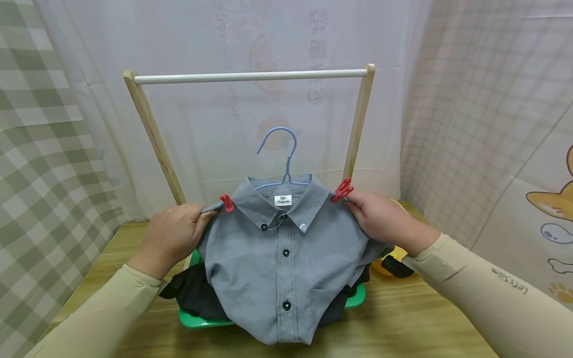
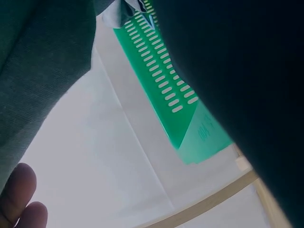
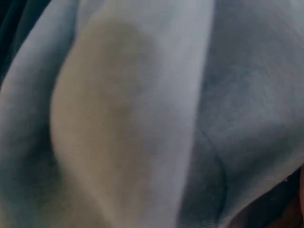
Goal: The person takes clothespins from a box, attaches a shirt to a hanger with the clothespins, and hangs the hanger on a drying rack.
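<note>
A grey button-up shirt (image 1: 250,268) hangs on a blue wire hanger (image 1: 290,159), whose hook rises above the collar. My left hand (image 1: 172,236) grips the shirt's shoulder on the left, and my right hand (image 1: 387,219) pinches the opposite shoulder. One red clothespin (image 1: 227,203) is clipped by the left shoulder. Another red clothespin (image 1: 342,190) sits on the right shoulder, right beside my right fingertips. Grey cloth (image 3: 251,95) fills most of the right wrist view. Left fingertips (image 2: 21,190) show at the lower left of the left wrist view.
Behind the shirt stands a rack with a white rod (image 1: 250,77) and wooden posts (image 1: 154,134). A green basket (image 1: 201,322) with dark clothing (image 1: 201,293) is partly hidden beneath the shirt. A yellow and black object (image 1: 396,266) lies on the wooden table (image 1: 403,323) at right.
</note>
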`<state>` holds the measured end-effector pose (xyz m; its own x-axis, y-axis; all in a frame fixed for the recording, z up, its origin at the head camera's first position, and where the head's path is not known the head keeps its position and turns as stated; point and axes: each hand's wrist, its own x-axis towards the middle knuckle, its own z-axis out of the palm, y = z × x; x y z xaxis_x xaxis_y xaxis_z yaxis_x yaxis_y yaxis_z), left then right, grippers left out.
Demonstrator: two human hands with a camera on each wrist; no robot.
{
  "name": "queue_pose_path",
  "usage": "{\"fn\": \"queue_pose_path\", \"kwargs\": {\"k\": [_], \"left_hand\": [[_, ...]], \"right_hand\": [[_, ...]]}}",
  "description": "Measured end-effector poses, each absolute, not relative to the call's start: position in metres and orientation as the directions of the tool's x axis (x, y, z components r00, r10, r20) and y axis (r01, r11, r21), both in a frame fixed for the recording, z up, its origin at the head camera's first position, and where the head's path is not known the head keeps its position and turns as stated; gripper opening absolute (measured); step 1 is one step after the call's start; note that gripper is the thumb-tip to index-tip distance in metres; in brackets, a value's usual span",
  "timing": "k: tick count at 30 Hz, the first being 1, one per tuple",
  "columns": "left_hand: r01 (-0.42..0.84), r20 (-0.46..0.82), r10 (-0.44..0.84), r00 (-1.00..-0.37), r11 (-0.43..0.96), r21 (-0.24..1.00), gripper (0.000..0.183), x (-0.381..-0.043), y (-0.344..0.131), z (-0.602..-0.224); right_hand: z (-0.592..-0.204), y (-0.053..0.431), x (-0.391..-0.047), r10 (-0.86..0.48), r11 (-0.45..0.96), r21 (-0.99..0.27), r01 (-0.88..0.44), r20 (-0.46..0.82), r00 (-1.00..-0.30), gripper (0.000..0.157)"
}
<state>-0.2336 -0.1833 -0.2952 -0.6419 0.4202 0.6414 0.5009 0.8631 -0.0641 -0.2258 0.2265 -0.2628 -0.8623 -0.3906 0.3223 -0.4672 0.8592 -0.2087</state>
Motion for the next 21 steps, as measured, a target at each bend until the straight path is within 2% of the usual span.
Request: {"fn": "queue_pose_path", "kwargs": {"k": [7, 15, 17, 21], "left_hand": [[0.519, 0.557, 0.43, -0.711, 0.855, 0.002, 0.038, -0.234, -0.183, -0.295], [0.513, 0.324, 0.457, -0.828, 0.851, 0.111, 0.024, -0.236, -0.187, -0.301], [0.51, 0.266, 0.466, -0.844, 0.85, 0.13, 0.028, -0.237, -0.189, -0.304], [0.479, 0.12, 0.466, -0.877, 0.869, 0.125, 0.053, -0.238, -0.192, -0.309]], "right_hand": [[-0.268, 0.237, -0.225, -0.379, 0.865, -0.186, -0.466, 0.365, -0.85, 0.016], [-0.273, 0.253, -0.226, -0.37, 0.871, -0.159, -0.465, 0.408, -0.834, 0.01], [-0.275, 0.257, -0.226, -0.366, 0.872, -0.159, -0.462, 0.413, -0.834, 0.01], [-0.279, 0.266, -0.227, -0.361, 0.875, -0.155, -0.459, 0.425, -0.83, 0.009]]}}
